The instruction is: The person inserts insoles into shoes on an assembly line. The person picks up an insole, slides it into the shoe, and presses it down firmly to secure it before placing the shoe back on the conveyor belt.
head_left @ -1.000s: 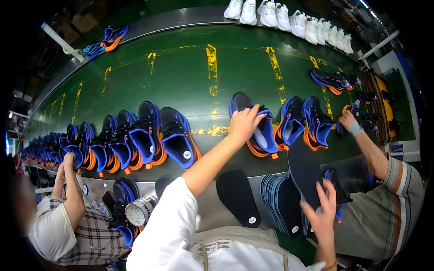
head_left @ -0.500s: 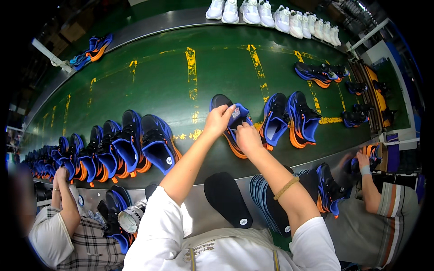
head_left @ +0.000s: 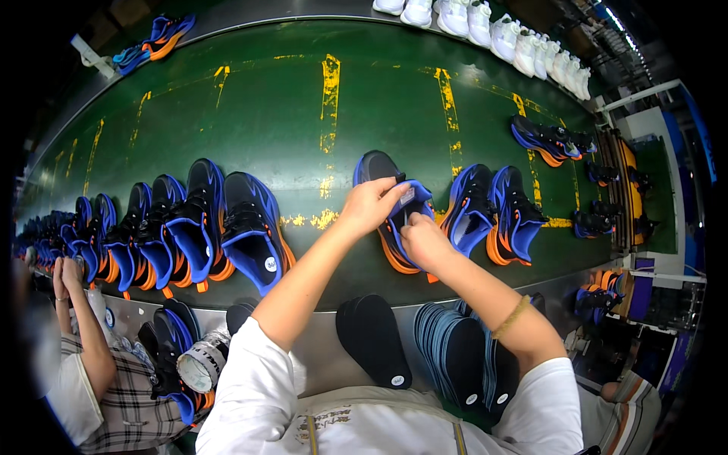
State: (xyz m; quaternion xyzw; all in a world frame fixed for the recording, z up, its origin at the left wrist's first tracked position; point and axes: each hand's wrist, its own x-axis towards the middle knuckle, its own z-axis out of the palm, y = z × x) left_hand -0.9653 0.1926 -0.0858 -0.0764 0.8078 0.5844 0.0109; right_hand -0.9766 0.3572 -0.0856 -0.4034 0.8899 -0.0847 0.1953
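A black sneaker (head_left: 377,164) with a blue collar and an orange sole stands on the green belt, its toe pointing away from me. My left hand (head_left: 371,205) is closed on the raised tongue of this sneaker, thumb against the blue lining. At the shoe's opening, my right hand (head_left: 427,241) has its fingers pinched together and dipping inside; what they hold is hidden. Just right of it stand two matching sneakers (head_left: 513,216). Below my arms, black insoles (head_left: 373,341) with a round white sticker lie on the metal ledge, beside a thick insole stack (head_left: 447,353).
A long row of similar sneakers (head_left: 252,220) runs off to the left. White shoes (head_left: 503,36) line the far ledge. More dark shoes (head_left: 540,140) sit on the belt at right. A co-worker's hands (head_left: 70,274) are at the left, near a white tub (head_left: 202,365).
My view has shifted, and both hands stay at the same sneaker, the right still at its opening. The right-hand co-worker's hand has left the shoes there; the left co-worker's hands have come away from the row.
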